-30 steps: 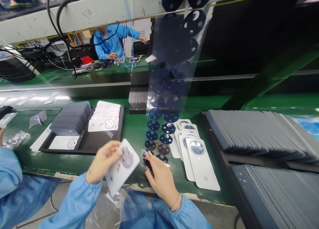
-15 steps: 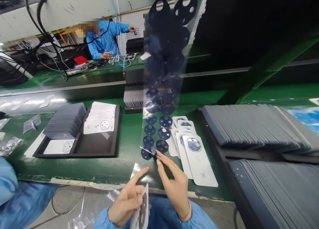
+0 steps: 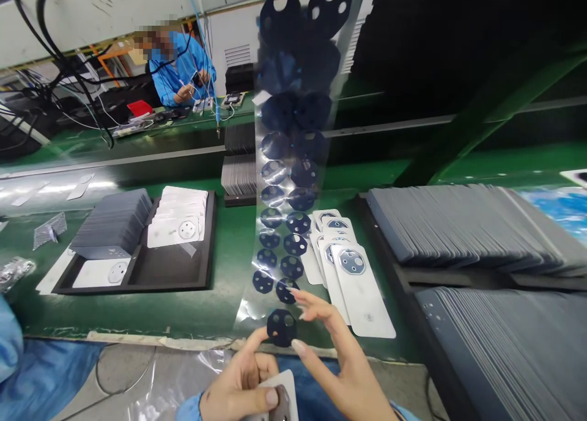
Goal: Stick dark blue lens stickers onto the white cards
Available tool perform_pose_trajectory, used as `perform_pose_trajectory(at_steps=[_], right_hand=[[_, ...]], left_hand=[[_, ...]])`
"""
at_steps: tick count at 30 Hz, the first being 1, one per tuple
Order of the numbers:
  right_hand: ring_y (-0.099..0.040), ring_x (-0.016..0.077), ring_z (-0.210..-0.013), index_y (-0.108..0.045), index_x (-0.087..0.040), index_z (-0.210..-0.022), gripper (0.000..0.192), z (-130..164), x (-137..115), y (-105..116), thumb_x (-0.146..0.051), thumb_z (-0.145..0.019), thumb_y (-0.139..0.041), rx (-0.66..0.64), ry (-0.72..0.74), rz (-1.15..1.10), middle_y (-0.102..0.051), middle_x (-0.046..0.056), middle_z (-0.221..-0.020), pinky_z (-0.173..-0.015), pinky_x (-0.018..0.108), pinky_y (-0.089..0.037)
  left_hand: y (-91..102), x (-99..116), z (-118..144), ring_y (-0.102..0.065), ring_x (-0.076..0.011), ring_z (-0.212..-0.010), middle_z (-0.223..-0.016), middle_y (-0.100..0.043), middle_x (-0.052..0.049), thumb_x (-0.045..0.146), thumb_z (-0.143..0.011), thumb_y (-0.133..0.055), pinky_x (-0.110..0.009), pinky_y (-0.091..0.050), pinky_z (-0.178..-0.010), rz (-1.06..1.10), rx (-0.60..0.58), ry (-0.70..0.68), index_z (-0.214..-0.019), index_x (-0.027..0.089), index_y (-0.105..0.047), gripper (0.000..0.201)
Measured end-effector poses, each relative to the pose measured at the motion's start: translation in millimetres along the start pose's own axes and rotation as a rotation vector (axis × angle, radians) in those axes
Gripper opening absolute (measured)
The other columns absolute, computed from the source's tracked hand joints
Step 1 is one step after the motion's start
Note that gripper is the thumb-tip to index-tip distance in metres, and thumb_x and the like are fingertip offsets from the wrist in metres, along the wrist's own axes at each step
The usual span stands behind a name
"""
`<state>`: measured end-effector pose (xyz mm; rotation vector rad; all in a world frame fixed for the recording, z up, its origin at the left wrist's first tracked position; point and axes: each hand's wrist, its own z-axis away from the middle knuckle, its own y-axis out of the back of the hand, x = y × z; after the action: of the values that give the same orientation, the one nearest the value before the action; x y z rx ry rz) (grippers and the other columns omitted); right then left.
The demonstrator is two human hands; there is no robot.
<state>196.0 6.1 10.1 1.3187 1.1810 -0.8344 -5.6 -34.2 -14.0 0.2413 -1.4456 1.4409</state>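
The right hand [image 3: 339,354] pinches a dark round perforated film disc [image 3: 281,327] between thumb and fingertips, just above and to the left of its palm. The left hand [image 3: 243,384], lower and directly beneath the disc, grips a white flat plate with a round camera opening [image 3: 279,399], forefinger raised to the disc's edge. The long clear liner strip of dark discs [image 3: 284,225] runs away from both hands, its near end just beyond the disc.
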Motion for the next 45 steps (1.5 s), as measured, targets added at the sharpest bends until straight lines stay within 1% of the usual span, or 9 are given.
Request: perform_pose_trajectory(at_steps=[3, 7, 9, 13, 16, 20, 28, 36, 45], right_hand=[[-0.062, 0.0257, -0.122, -0.061, -0.025, -0.117, 0.031, -10.4, -0.4, 4.2, -0.035, -0.088, -0.065, -0.138, -0.109, -0.087, -0.064, 0.011, -0.132, -0.100, 0.041, -0.054], [-0.070, 0.0221, -0.095, -0.071, -0.023, -0.077, 0.014, -21.1, 0.4, 8.3, -0.036, -0.084, -0.071, -0.192, -0.170, -0.152, -0.074, 0.005, -0.098, -0.089, 0.033, -0.056], [-0.069, 0.0190, -0.080, -0.070, -0.023, -0.070, 0.018, -23.0, 1.5, 13.3, -0.036, -0.083, -0.074, -0.105, -0.158, -0.190, -0.072, 0.003, -0.081, -0.079, 0.028, -0.056], [-0.065, 0.0157, -0.071, -0.069, -0.023, -0.070, 0.019, -18.2, 2.1, 24.6, -0.037, -0.078, -0.079, 0.225, -0.200, -0.255, -0.067, 0.001, -0.073, -0.067, 0.021, -0.054], [-0.063, 0.0144, -0.066, -0.069, -0.023, -0.069, 0.020, -9.8, -2.0, 23.2, -0.038, -0.075, -0.082, 0.238, -0.237, -0.295, -0.066, 0.000, -0.070, -0.062, 0.020, -0.053], [-0.055, 0.0128, -0.057, -0.070, -0.021, -0.066, 0.025, -2.5, -8.3, 7.5, -0.041, -0.074, -0.081, 0.051, -0.312, -0.304, -0.060, -0.001, -0.060, -0.056, 0.022, -0.049], [-0.051, 0.0145, -0.060, -0.069, -0.021, -0.065, 0.029, -0.5, -4.6, -3.1, -0.046, -0.071, -0.080, 0.102, -0.393, -0.255, -0.062, 0.001, -0.063, -0.058, 0.026, -0.045], [-0.047, 0.0131, -0.055, -0.070, -0.022, -0.062, 0.022, -1.8, -9.2, 3.4, -0.040, -0.071, -0.080, 0.084, -0.332, -0.219, -0.058, -0.001, -0.060, -0.054, 0.025, -0.041], [-0.048, 0.0142, -0.057, -0.073, -0.025, -0.065, 0.018, -2.1, -8.9, 8.0, -0.040, -0.072, -0.079, 0.050, -0.334, -0.150, -0.062, 0.000, -0.062, -0.057, 0.026, -0.042]], left_hand=[[-5.0, 6.8, -0.1, -0.043, -0.0068, -0.056, -0.071, -0.051, 0.004, 0.038, -0.080, -0.081, -0.017, -0.031, -0.055, -0.069, -0.011, 0.055, -0.138, 0.032, -0.054, 0.065], [-7.4, 9.4, 0.8, -0.044, -0.0081, -0.059, -0.072, -0.052, 0.003, 0.043, -0.079, -0.082, -0.019, -0.033, -0.057, -0.147, 0.036, 0.110, -0.135, 0.027, -0.059, 0.063], [-7.2, 7.5, 1.0, -0.048, -0.0090, -0.061, -0.073, -0.054, 0.002, 0.042, -0.079, -0.082, -0.020, -0.036, -0.059, -0.165, 0.128, 0.105, -0.138, 0.027, -0.057, 0.066], [-13.9, 6.9, -2.4, -0.063, -0.0143, -0.074, -0.082, -0.065, 0.000, 0.041, -0.084, -0.076, -0.024, -0.048, -0.073, -0.142, 0.466, 0.013, -0.139, 0.027, -0.055, 0.060], [-26.1, 10.6, -8.2, -0.068, -0.0185, -0.082, -0.102, -0.073, -0.007, 0.045, -0.088, -0.070, -0.027, -0.051, -0.076, -0.159, 0.590, -0.037, -0.125, 0.023, -0.065, 0.043], [-44.1, 11.0, -13.6, -0.070, -0.0210, -0.082, -0.098, -0.077, -0.008, 0.049, -0.091, -0.066, -0.026, -0.052, -0.072, -0.255, 0.562, -0.073, -0.117, 0.019, -0.066, 0.040], [-69.8, 5.3, -11.5, -0.069, -0.0237, -0.101, -0.107, -0.077, -0.009, 0.050, -0.091, -0.065, -0.022, -0.052, -0.071, -0.265, 0.659, -0.135, -0.118, 0.020, -0.067, 0.041], [-75.2, 11.4, -9.3, -0.070, -0.0177, -0.080, -0.119, -0.074, -0.009, 0.048, -0.092, -0.063, -0.021, -0.052, -0.064, -0.250, 0.616, -0.110, -0.124, 0.021, -0.067, 0.042], [-68.7, 18.4, -6.7, -0.070, -0.0189, -0.079, -0.115, -0.075, -0.010, 0.048, -0.099, -0.050, -0.024, -0.055, -0.069, -0.384, 0.498, -0.036, -0.136, 0.022, -0.061, 0.047]])
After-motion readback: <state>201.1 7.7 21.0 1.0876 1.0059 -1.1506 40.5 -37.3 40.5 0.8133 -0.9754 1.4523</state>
